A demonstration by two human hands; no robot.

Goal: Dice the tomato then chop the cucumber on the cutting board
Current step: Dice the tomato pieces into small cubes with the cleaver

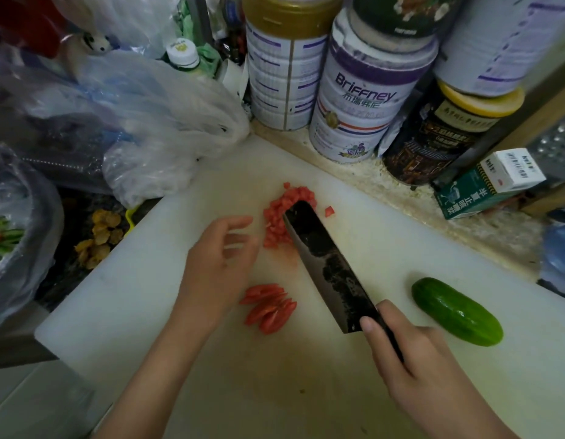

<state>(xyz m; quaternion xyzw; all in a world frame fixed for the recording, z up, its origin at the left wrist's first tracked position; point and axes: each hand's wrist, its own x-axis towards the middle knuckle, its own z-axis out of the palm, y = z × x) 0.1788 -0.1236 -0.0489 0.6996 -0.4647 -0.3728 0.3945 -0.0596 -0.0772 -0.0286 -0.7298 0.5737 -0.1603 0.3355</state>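
Cucumber point(457, 312) lengthwise, upper-left to lower-right

Handle point(389, 335): mostly hidden in right hand point(414, 353).
Dice point(281, 213): partly behind blade point(322, 264).
Left hand point(218, 264): fingers blurred.
Tins point(284, 74) behind board point(148, 296): tops cut off.

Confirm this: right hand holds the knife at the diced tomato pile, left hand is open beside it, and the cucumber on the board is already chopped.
Wrong on the cucumber: the head view shows it whole and uncut on the cutting board. The right hand does hold the knife at the diced tomato, left hand open beside it.
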